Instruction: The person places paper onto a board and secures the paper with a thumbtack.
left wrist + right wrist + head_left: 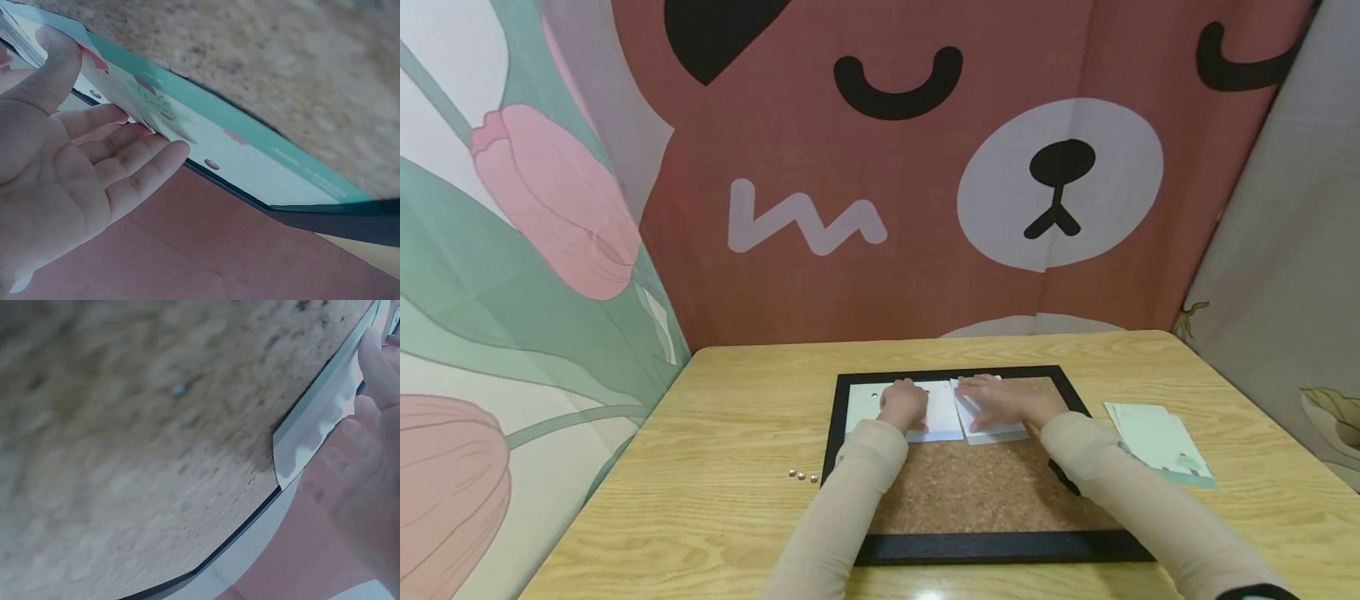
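Note:
A cork board [992, 492] with a black frame lies on the table. Three printed paper sheets stand side by side along its upper part. The left, pale green sheet [859, 408] bears small round-headed pins [212, 164]. My left hand [904, 403] rests around the border of this sheet and the middle sheet [946, 408], fingers loosely extended. On the right sheet [996, 435], slightly tilted and close to the middle one, my right hand [1007, 402] lies with fingers spread. The right wrist view shows this sheet's corner [290, 459] on the cork, with my thumb touching its face.
Three small shiny pins [802, 477] lie on the wooden table [730, 433] left of the board. A stack of pale green sheets [1157, 437] sits right of the board. Behind the table hangs a cloth [917, 283] with a cartoon bear.

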A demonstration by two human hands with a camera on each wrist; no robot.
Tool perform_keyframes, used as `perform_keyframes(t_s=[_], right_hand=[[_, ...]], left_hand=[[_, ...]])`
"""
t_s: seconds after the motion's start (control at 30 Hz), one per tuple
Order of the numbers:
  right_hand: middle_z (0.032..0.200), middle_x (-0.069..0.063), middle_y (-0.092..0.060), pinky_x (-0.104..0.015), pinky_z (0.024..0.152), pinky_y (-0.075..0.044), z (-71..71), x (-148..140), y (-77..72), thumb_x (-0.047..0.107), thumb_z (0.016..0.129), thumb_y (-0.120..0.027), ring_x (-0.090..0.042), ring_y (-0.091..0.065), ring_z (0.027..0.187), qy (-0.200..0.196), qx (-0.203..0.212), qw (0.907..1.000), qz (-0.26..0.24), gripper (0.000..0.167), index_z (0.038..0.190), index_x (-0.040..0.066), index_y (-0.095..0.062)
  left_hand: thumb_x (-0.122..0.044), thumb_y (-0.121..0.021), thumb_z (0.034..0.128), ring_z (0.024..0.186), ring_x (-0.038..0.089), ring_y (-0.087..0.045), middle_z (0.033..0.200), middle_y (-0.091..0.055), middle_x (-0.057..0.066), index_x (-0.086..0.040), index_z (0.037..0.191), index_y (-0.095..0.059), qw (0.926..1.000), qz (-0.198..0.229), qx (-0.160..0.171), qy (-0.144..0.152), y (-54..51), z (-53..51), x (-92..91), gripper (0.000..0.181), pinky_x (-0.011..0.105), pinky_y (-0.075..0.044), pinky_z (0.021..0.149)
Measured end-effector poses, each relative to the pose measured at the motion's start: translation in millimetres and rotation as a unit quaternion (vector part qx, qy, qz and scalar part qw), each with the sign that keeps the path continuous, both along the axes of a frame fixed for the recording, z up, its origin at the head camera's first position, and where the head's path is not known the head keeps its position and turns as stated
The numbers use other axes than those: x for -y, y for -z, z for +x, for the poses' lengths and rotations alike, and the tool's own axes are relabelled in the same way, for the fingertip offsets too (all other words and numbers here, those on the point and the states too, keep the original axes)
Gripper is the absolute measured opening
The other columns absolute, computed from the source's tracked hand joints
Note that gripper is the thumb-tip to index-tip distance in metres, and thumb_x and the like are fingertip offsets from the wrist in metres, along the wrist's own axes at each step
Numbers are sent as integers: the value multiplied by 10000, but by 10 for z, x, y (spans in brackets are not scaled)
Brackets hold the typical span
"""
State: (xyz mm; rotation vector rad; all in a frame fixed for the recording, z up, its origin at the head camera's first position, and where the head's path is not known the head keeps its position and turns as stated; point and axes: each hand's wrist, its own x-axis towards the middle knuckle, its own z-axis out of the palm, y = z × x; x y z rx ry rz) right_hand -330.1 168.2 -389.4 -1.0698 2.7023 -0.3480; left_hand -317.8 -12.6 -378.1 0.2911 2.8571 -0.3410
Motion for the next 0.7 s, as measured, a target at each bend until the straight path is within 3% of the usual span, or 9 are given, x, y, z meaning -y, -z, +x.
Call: perform_keyframes(t_s=[0.23,0.7], right_hand=[[1329,-284,-339,-488,984,-240,-79,28,45,248,777,-687,-411,-292,1226,-286,36,9995,-140,689,1285,-101,-378],[1365,-211,-332,-503,965,-259,-24,67,5,341,749,-690,-398,-279,1223,237,146,9995,111,729,1311,-18,-397]], left_hand=[[-436,-678,722,920,210,-474,999,-508,91,-128,1142,-606,10000,-16,-20,17,-4,0,6,526,370,-486,627],[-465,-662,714,934,212,-480,1027,-515,94,-126,1161,-594,9999,-104,-113,72,16,3,10,565,366,-491,624]])
